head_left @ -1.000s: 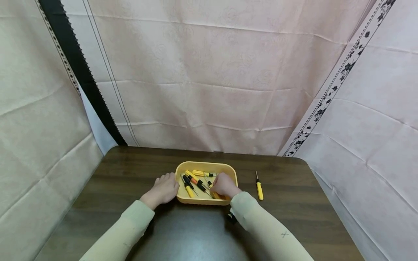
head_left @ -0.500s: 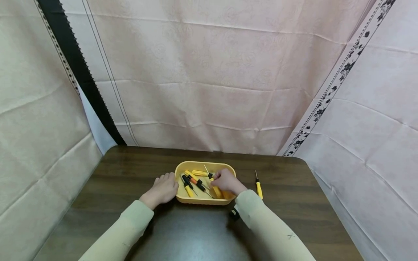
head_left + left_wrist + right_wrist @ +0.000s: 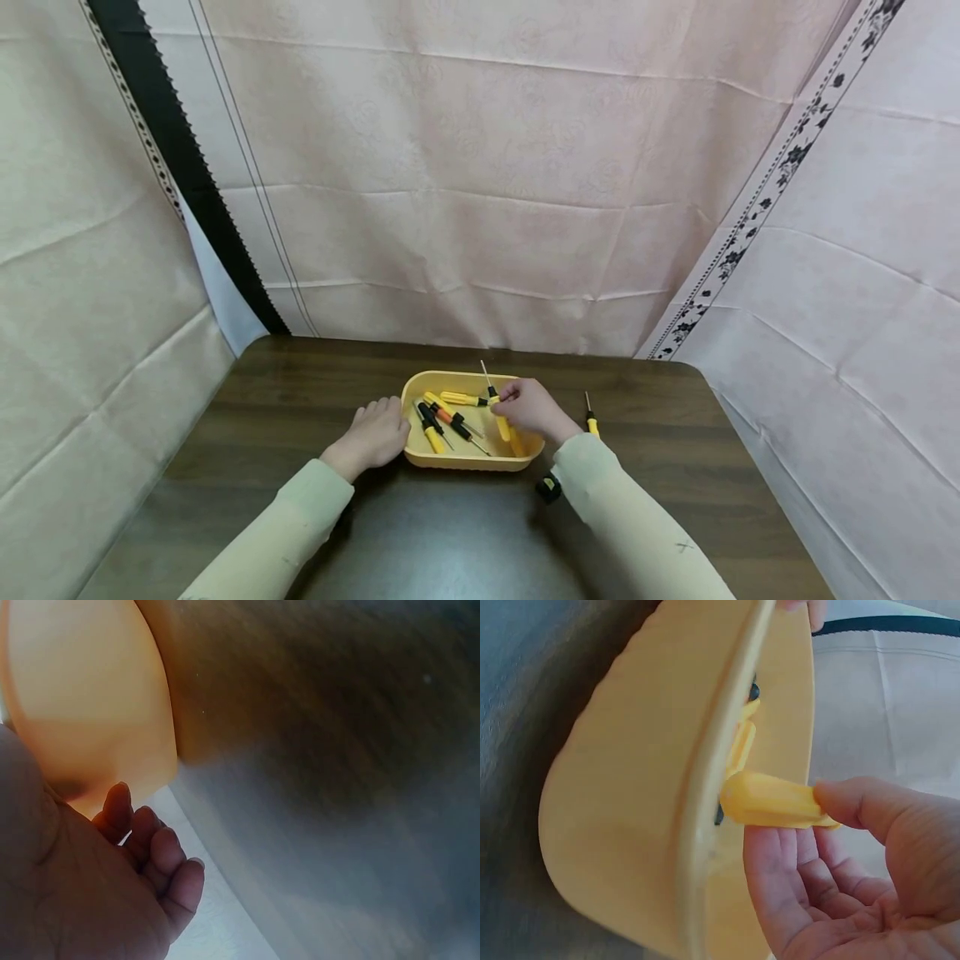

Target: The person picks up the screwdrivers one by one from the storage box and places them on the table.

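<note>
My left hand (image 3: pixel 373 431) holds the left end of a yellow plastic tray (image 3: pixel 453 462), with curled fingers (image 3: pixel 166 851) outside its wall. In the right hand (image 3: pixel 534 407), thumb and fingers pinch the yellow handle of a screwdriver (image 3: pixel 502 427). Its shaft points up and away, and the handle's butt end (image 3: pixel 742 799) hangs over the tray's inside. Several more screwdrivers lie in the tray: a yellow one (image 3: pixel 459 398) along the back, a black-and-yellow one (image 3: pixel 432 433) at the left, and a black-and-orange one (image 3: pixel 455 422) in the middle.
Outside the tray, one yellow screwdriver (image 3: pixel 592 421) lies on the dark wooden table (image 3: pixel 660 475) at the right, partly behind my right forearm. Pale cloth (image 3: pixel 480 208) hangs beyond the table's far edge and along both sides.
My right hand has lifted the screwdriver from the tray's right part, moving up and slightly away. Its handle now shows below the fingers. The left hand has stayed at the tray's end.
</note>
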The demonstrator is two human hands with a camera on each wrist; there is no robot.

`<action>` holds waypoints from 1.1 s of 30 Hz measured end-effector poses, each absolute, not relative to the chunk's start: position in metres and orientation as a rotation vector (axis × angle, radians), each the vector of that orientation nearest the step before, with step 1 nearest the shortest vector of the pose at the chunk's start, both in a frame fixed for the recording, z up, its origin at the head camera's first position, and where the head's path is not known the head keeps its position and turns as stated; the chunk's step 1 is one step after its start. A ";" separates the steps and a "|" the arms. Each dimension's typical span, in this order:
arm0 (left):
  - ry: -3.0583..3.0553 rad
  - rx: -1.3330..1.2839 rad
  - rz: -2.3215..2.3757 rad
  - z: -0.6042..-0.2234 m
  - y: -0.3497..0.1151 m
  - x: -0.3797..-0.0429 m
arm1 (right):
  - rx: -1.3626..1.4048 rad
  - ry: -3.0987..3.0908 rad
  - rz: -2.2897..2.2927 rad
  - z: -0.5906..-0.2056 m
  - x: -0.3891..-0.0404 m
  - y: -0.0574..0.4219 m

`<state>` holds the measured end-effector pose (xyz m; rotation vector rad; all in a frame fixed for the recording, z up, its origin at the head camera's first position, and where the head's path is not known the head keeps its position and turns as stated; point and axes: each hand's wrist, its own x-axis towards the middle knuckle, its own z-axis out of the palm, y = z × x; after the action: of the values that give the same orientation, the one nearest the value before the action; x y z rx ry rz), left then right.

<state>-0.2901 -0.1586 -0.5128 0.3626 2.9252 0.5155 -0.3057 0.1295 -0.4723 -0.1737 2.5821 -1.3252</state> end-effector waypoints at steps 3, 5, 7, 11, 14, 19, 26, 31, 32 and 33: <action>2.947 0.368 0.478 -0.514 -0.158 -0.291 | -0.144 2.565 -1.362 -0.468 -0.305 0.136; 2.982 0.379 0.431 -0.514 -0.158 -0.290 | -0.118 2.554 -1.390 -0.466 -0.305 0.139; 3.031 0.403 0.383 -0.516 -0.159 -0.290 | -0.092 2.542 -1.437 -0.465 -0.306 0.142; 3.128 0.482 0.290 -0.517 -0.162 -0.288 | -0.035 2.539 -1.510 -0.464 -0.308 0.149; 3.167 0.533 0.262 -0.516 -0.164 -0.287 | -0.017 2.542 -1.547 -0.464 -0.310 0.157; 3.168 0.566 0.323 -0.518 -0.165 -0.288 | -0.001 2.516 -1.629 -0.465 -0.311 0.176; 3.122 0.522 0.364 -0.519 -0.163 -0.286 | 0.030 2.477 -1.682 -0.460 -0.308 0.198; 3.056 0.460 0.345 -0.513 -0.162 -0.287 | 0.091 2.498 -1.658 -0.458 -0.306 0.212; 3.040 0.443 0.344 -0.512 -0.162 -0.288 | 0.099 2.497 -1.654 -0.458 -0.305 0.213; 3.024 0.428 0.344 -0.512 -0.162 -0.288 | 0.102 2.495 -1.653 -0.458 -0.305 0.215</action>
<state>-0.2884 -0.1620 -0.5116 0.4283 3.0242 0.3436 -0.3051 0.2146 -0.4583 0.1017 2.4946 -1.6532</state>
